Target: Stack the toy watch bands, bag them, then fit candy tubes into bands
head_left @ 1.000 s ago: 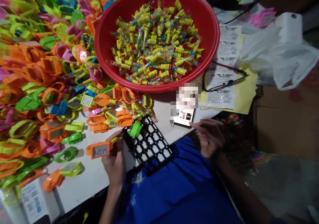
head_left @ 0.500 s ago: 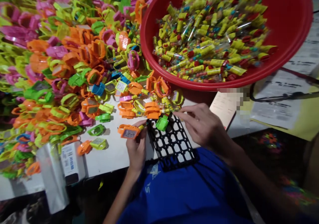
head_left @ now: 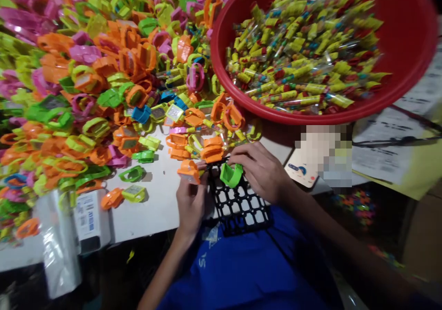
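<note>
Between the fingers of my left hand [head_left: 190, 204] is an orange toy watch [head_left: 189, 172], its face tilted toward me. My right hand [head_left: 260, 172] has its fingers closed at a green toy watch [head_left: 231, 175], over the upper part of a black plastic grid tray [head_left: 238, 204]. The tray's near edge rests against the blue shirt. Just beyond the tray lie more orange toy watches [head_left: 212, 150] and a few candy-filled tubes with yellow wrappers.
A large heap of colourful toy watches [head_left: 86, 80] covers the left. A red basin [head_left: 238, 87] of yellow-wrapped candy tubes stands at the back right. A phone [head_left: 300, 167], papers [head_left: 383, 153], a white box [head_left: 91, 218] and a clear plastic bag [head_left: 58, 250] lie around.
My right hand has come down and left onto the green watch, which has tipped up. The orange watch in my left hand has turned and shifted right. The view has shifted slightly.
</note>
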The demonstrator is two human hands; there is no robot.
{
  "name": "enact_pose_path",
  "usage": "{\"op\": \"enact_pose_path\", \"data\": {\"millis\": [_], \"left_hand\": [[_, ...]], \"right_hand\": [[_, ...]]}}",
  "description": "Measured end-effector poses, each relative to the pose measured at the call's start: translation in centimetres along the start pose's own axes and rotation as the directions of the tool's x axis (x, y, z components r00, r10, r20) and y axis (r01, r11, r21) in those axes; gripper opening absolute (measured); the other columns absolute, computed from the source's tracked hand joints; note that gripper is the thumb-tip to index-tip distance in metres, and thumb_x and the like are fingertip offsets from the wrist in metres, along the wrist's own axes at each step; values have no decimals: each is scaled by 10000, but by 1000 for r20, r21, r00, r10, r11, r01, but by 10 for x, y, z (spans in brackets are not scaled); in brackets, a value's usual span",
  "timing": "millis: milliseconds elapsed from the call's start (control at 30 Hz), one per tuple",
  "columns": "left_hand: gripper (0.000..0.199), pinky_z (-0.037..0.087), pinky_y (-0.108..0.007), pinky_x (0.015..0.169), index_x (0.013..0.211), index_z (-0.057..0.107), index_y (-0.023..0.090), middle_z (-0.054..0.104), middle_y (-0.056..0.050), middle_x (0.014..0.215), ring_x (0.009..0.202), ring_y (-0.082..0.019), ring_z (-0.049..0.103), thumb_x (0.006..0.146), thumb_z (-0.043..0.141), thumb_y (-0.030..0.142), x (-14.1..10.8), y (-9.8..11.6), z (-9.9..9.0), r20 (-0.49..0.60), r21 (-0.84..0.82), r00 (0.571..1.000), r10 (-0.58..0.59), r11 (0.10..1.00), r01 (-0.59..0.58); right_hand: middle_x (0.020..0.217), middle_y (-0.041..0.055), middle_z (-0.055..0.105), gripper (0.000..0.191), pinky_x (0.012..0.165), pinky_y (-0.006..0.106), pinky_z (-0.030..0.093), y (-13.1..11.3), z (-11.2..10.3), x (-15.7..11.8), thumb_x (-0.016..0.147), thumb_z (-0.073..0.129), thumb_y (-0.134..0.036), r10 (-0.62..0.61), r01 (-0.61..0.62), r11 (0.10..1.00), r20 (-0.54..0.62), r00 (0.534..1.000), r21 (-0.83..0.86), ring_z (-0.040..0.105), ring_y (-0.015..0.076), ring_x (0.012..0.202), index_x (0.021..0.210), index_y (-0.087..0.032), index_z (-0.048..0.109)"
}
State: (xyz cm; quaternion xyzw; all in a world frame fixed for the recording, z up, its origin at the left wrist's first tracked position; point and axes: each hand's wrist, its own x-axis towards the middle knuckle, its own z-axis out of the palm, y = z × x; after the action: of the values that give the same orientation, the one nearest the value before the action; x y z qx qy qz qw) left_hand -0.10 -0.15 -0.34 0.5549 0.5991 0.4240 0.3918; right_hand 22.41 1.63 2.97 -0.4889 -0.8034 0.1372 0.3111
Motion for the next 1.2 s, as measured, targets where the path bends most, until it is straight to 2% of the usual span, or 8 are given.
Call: {"op": "enact_pose_path", "data": {"millis": [100, 267, 467, 800, 900, 1000, 1100, 1200], "left_hand": [[268, 554, -394, 1111, 1184, 778, 218, 778, -82, 1258, 1223, -249, 719, 1006, 723, 410, 1, 3, -1, -22, -4, 998, 55, 998, -55], [229, 537, -346, 1092, 1163, 792, 223, 780, -58, 1246, 1176, -225, 729, 995, 742, 371, 1, 3, 0, -26, 30, 999, 45, 999, -44], [331, 513, -382, 1127, 1217, 778, 223, 784, -59, 1229, 1192, -256, 721, 957, 771, 429, 0, -1, -2, -12, 140, 1000, -17, 990, 18], [327, 534, -428, 1127, 1193, 789, 233, 781, -58, 1205, 1159, -276, 721, 929, 793, 427, -2, 2, 0, -59, 198, 998, -35, 979, 46], [324, 526, -420, 1130, 1184, 789, 224, 784, -61, 1210, 1173, -275, 720, 931, 788, 425, -2, 2, 0, -78, 222, 996, -43, 973, 59], [361, 555, -388, 1075, 1194, 785, 230, 792, -45, 1171, 1090, -252, 739, 906, 812, 445, -3, 2, 0, -96, 209, 993, -71, 974, 90], [393, 567, -359, 1039, 1212, 774, 239, 794, -35, 1160, 1058, -233, 743, 887, 836, 451, -3, 0, -1, -84, 147, 993, -88, 984, 100], [386, 553, -352, 1054, 1205, 771, 221, 792, -49, 1183, 1081, -234, 739, 900, 827, 451, -1, -3, -1, -70, 165, 996, -53, 984, 64]], "right_hand": [[1115, 74, 773, 180, 902, 410, 561, -13, -25, -19, 1044, 566, -141, 54, -20, 987, -211, 976, 160, 661, 250, 1049, 1119, -216, 713], [1037, 49, 804, 204, 854, 449, 575, -9, -71, -73, 1029, 560, -179, 184, -213, 977, -475, 861, -7, 696, 264, 967, 962, -254, 738], [1364, 120, 733, 299, 1116, 685, 466, 45, -82, -113, 1068, 474, -287, 311, -384, 919, -442, 841, -85, 559, 401, 1410, 872, -241, 695], [1371, 123, 732, 320, 1124, 667, 483, 57, -77, -108, 1002, 488, -138, 359, -435, 892, -392, 847, -121, 573, 388, 1423, 1253, -267, 640], [1353, 122, 735, 274, 1114, 662, 479, 53, -77, -110, 1052, 435, -254, 370, -457, 885, -458, 809, -92, 589, 394, 1387, 1110, -262, 703], [1109, 123, 771, 358, 867, 553, 579, 40, -73, -109, 1068, 454, -446, 419, -486, 873, -587, 692, 50, 707, 341, 1036, 924, -260, 724], [763, 51, 715, 237, 523, 356, 496, 17, -63, -98, 1021, 586, -449, 710, -446, 700, -479, 516, 557, 639, 219, 620, 1018, -272, 744], [734, 33, 739, 292, 395, 263, 377, -9, -46, -77, 1023, 569, -440, 844, -316, 210, -9, 535, 925, 587, 170, 481, 1206, -260, 709]]}}
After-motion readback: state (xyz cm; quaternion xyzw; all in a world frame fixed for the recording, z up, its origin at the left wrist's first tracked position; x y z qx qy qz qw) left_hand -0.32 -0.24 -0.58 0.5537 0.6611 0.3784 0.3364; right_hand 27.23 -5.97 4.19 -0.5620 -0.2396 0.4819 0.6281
